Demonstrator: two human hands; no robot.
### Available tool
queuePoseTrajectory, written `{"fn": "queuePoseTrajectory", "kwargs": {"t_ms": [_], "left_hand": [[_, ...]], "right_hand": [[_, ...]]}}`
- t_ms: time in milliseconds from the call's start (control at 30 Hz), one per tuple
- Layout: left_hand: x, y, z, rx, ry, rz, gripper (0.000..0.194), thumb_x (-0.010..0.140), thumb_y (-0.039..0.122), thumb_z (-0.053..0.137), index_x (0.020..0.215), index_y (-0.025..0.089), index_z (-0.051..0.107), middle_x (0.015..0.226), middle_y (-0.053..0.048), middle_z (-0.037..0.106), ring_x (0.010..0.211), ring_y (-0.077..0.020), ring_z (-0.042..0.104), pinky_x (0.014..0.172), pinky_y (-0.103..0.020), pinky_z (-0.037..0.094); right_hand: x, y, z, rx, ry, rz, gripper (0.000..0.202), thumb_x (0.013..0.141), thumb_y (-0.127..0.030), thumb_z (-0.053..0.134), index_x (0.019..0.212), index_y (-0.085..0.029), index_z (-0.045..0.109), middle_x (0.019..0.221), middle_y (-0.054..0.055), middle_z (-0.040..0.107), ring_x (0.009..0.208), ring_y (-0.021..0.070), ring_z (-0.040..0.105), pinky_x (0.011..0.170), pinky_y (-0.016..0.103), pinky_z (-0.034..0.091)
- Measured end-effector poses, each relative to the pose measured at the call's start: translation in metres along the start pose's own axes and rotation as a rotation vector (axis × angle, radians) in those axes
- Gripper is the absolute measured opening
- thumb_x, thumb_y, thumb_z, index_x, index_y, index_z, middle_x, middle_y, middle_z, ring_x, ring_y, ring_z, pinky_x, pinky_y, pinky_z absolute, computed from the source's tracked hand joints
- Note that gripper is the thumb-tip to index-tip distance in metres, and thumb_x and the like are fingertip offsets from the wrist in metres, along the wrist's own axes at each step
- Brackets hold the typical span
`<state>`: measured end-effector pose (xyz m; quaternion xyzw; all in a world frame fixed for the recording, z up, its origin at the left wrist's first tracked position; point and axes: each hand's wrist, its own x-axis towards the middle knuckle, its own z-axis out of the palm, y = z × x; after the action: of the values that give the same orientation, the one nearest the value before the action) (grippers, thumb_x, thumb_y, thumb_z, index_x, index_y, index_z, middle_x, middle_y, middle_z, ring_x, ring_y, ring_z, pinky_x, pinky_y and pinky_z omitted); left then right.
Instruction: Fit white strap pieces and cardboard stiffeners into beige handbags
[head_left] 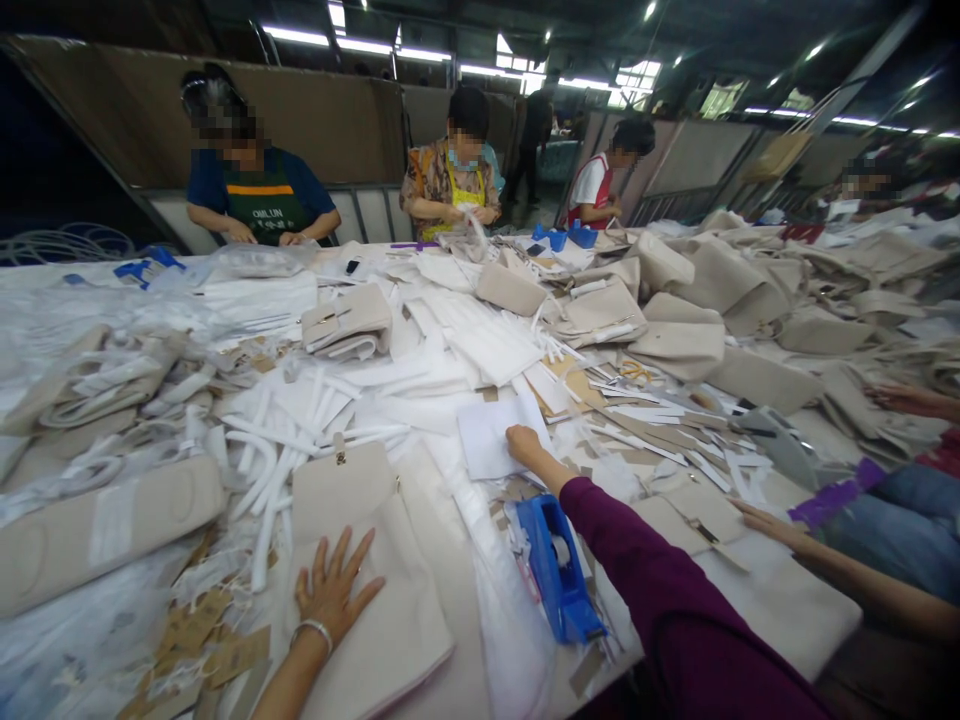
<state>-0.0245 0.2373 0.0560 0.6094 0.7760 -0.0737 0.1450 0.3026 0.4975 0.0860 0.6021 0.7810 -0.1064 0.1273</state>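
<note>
My left hand (335, 590), with a bracelet at the wrist, lies with spread fingers on a beige bag (397, 590) at the lower centre. The bag lies flat, and a small metal clasp shows on its upper flap. My right hand (525, 446), at the end of a purple sleeve, reaches forward with its fingers pinched on the edge of a white sheet (481, 440). Below that hand stands a blue tape dispenser (559, 570) with a roll in it.
White strips (262, 470) and brown paper scraps (199, 630) litter the table. Beige bags (750, 280) are heaped at the right. A co-worker's hand (772, 520) rests near another bag (694, 515). Several people work across the table.
</note>
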Motion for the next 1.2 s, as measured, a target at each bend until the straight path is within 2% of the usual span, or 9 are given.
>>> {"fn": "queuePoseTrajectory", "kwargs": {"t_ms": [100, 233, 300, 400, 600, 833, 967, 1067, 1200], "left_hand": [[0.000, 0.000, 0.000, -0.004, -0.007, -0.001, 0.058, 0.085, 0.052, 0.038, 0.140, 0.038, 0.025, 0.154, 0.002, 0.018, 0.141, -0.0327, 0.003, 0.105, -0.057, 0.014], [0.000, 0.000, 0.000, -0.019, -0.010, -0.002, 0.058, 0.085, 0.052, 0.039, 0.140, 0.039, 0.024, 0.154, 0.002, 0.018, 0.141, -0.0321, 0.002, 0.106, -0.057, 0.012], [0.001, 0.001, 0.000, -0.023, -0.010, -0.002, 0.058, 0.085, 0.052, 0.039, 0.140, 0.039, 0.025, 0.154, 0.002, 0.018, 0.141, -0.0324, 0.002, 0.106, -0.058, 0.012], [0.001, 0.000, 0.000, -0.020, -0.022, -0.003, 0.060, 0.084, 0.053, 0.040, 0.140, 0.039, 0.025, 0.154, 0.002, 0.018, 0.141, -0.0330, 0.002, 0.106, -0.058, 0.013], [0.002, -0.001, 0.002, -0.030, -0.022, 0.004, 0.061, 0.083, 0.055, 0.042, 0.140, 0.039, 0.025, 0.153, 0.002, 0.019, 0.140, -0.0340, 0.004, 0.105, -0.059, 0.014], [0.001, -0.002, 0.003, -0.050, 0.003, 0.012, 0.060, 0.084, 0.054, 0.041, 0.140, 0.039, 0.026, 0.153, 0.001, 0.019, 0.140, -0.0337, 0.002, 0.105, -0.059, 0.013], [0.002, -0.004, 0.008, -0.058, -0.002, 0.015, 0.061, 0.083, 0.055, 0.042, 0.140, 0.040, 0.025, 0.153, 0.002, 0.019, 0.140, -0.0338, 0.002, 0.105, -0.060, 0.013], [0.003, -0.006, 0.010, -0.071, -0.002, 0.019, 0.062, 0.083, 0.057, 0.042, 0.139, 0.041, 0.024, 0.154, 0.002, 0.018, 0.140, -0.0338, 0.001, 0.105, -0.060, 0.012], [0.004, -0.006, 0.010, -0.077, -0.016, 0.011, 0.063, 0.082, 0.058, 0.043, 0.139, 0.041, 0.025, 0.154, 0.002, 0.018, 0.140, -0.0342, 0.001, 0.105, -0.061, 0.012]], "right_hand": [[-0.009, -0.011, 0.004, 0.059, 0.045, -0.082, 0.031, 0.083, -0.005, 0.041, 0.110, -0.012, 0.055, 0.111, 0.015, 0.056, 0.102, 0.0217, 0.054, 0.080, 0.030, 0.042], [-0.020, -0.035, 0.018, 0.148, 0.035, -0.231, 0.030, 0.079, -0.024, 0.058, 0.109, -0.019, 0.054, 0.111, 0.006, 0.055, 0.103, 0.0172, 0.051, 0.082, 0.024, 0.041], [-0.021, -0.044, 0.025, 0.168, 0.032, -0.231, 0.037, 0.076, -0.030, 0.062, 0.110, -0.017, 0.052, 0.111, 0.007, 0.054, 0.099, 0.0186, 0.052, 0.081, 0.026, 0.042], [-0.017, -0.051, 0.031, 0.169, 0.035, -0.196, 0.037, 0.075, -0.025, 0.061, 0.109, -0.013, 0.051, 0.110, 0.012, 0.054, 0.095, 0.0214, 0.054, 0.077, 0.030, 0.043], [-0.008, -0.047, 0.036, 0.163, 0.033, -0.205, 0.019, 0.079, -0.013, 0.049, 0.096, -0.014, 0.058, 0.098, 0.013, 0.060, 0.088, 0.0213, 0.058, 0.073, 0.029, 0.041], [-0.006, -0.042, 0.048, 0.219, 0.064, -0.206, 0.021, 0.077, -0.009, 0.046, 0.089, -0.014, 0.063, 0.091, 0.011, 0.063, 0.083, 0.0200, 0.058, 0.073, 0.028, 0.039], [-0.013, -0.040, 0.054, 0.292, 0.075, -0.220, 0.028, 0.071, -0.009, 0.049, 0.096, -0.015, 0.060, 0.095, 0.008, 0.060, 0.086, 0.0176, 0.055, 0.076, 0.025, 0.038], [-0.021, -0.039, 0.058, 0.336, 0.079, -0.238, 0.039, 0.066, -0.012, 0.055, 0.105, -0.015, 0.056, 0.103, 0.009, 0.056, 0.094, 0.0189, 0.051, 0.080, 0.025, 0.038], [-0.025, -0.040, 0.063, 0.385, 0.088, -0.233, 0.045, 0.065, -0.018, 0.059, 0.109, -0.015, 0.052, 0.106, 0.010, 0.052, 0.098, 0.0213, 0.047, 0.083, 0.028, 0.038]]}}
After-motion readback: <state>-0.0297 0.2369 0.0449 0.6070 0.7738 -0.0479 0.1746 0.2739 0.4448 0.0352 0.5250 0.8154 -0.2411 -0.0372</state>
